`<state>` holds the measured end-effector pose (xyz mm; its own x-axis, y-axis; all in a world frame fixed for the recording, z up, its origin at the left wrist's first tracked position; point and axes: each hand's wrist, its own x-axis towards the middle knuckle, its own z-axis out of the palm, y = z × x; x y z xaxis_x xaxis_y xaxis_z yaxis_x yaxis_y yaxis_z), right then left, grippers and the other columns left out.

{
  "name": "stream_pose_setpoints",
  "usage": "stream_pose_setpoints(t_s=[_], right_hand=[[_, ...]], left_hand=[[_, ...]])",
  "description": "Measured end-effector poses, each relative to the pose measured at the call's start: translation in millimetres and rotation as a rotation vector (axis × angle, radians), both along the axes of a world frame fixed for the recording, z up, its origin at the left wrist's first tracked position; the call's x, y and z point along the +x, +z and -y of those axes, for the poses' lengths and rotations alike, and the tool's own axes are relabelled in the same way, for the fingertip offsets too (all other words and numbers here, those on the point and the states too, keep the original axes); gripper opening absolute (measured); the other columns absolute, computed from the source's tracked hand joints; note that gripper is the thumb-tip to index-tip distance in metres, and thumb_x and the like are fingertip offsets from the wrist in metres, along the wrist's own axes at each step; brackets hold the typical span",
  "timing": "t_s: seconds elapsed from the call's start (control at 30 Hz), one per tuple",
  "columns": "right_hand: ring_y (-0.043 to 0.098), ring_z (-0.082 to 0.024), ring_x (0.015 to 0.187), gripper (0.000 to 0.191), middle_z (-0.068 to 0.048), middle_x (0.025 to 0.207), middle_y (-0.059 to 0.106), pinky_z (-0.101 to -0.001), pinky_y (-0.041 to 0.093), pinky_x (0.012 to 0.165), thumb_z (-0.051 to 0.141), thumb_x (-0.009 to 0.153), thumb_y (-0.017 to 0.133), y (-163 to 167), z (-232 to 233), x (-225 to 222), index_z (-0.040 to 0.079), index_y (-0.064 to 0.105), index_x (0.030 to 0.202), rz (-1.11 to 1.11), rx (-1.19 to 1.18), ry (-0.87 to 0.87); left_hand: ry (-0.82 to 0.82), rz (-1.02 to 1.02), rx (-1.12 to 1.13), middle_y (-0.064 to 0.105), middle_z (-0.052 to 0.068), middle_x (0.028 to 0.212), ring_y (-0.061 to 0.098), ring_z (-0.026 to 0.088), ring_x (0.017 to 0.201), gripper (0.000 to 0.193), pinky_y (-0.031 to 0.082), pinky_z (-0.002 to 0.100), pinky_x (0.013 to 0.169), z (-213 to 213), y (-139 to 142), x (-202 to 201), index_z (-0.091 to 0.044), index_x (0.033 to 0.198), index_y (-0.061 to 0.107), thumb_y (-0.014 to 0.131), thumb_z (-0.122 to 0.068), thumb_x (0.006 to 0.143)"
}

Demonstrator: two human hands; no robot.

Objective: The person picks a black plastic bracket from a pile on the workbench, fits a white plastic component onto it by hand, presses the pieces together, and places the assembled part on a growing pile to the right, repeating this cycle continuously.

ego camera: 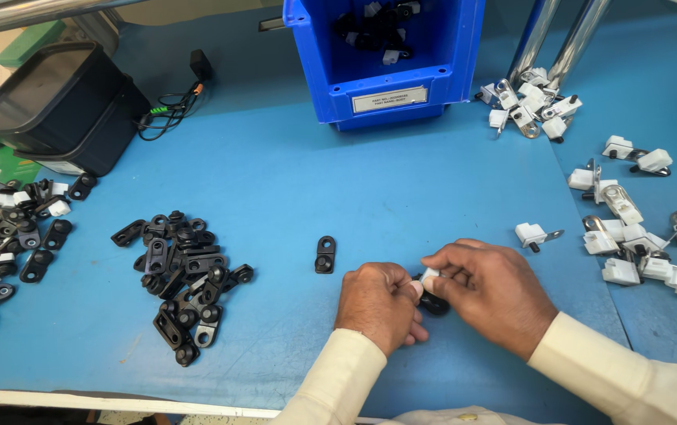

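My left hand [378, 305] and my right hand [489, 293] meet low in the middle of the blue table [291, 181]. Together they pinch a small part, white on top and black below [432, 290]; most of it is hidden by my fingers. A single black plastic bracket [325, 254] lies just left of my left hand. Further left sits a heap of several black brackets [185, 279]. A loose white clip with a metal tab [535, 234] lies beyond my right hand.
A blue bin [389, 86] holding black and white parts stands at the back centre. Several white clips [637, 236] lie scattered at right, more [529, 102] near two metal posts. Mixed assembled parts [0, 244] crowd the left edge beside a black tub [55, 106].
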<state>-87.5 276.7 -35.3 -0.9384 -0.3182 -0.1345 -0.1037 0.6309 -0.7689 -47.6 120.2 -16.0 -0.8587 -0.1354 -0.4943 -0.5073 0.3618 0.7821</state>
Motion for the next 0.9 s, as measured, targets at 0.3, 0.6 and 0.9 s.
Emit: stream_pose_setpoints(t_s=[0.3, 0.6, 0.9], right_hand=[[0.071, -0.013, 0.063, 0.02, -0.006, 0.072, 0.077, -0.03, 0.058, 0.061, 0.014, 0.082, 0.081, 8, 3, -18, 0.004, 0.078, 0.099, 0.251, -0.087, 0.001], [0.071, -0.014, 0.07, 0.021, -0.007, 0.084, 0.076, -0.0286, 0.06, 0.063, 0.017, 0.086, 0.077, 4, -5, -34, 0.002, 0.075, 0.101, 0.567, -0.216, 0.045], [0.067, -0.015, 0.063, 0.022, -0.01, 0.078, 0.075, -0.0295, 0.057, 0.059, 0.016, 0.087, 0.075, -1, 4, -19, -0.001, 0.077, 0.1, 0.47, -0.27, -0.079]], left_hand=[[-0.053, 0.027, 0.021, 0.075, 0.009, 0.075, 0.077, 0.017, 0.063, 0.023, 0.062, 0.027, 0.05, 0, 2, 2, 0.001, 0.081, 0.068, 0.073, -0.019, 0.092], [-0.004, 0.104, 0.163, 0.072, 0.017, 0.07, 0.073, 0.023, 0.055, 0.037, 0.057, 0.031, 0.042, 3, -5, 1, 0.005, 0.084, 0.066, 0.079, -0.029, 0.089], [0.039, 0.126, 0.216, 0.076, 0.019, 0.084, 0.079, 0.025, 0.068, 0.027, 0.066, 0.032, 0.055, 1, -8, 1, 0.006, 0.098, 0.072, 0.059, -0.018, 0.1]])
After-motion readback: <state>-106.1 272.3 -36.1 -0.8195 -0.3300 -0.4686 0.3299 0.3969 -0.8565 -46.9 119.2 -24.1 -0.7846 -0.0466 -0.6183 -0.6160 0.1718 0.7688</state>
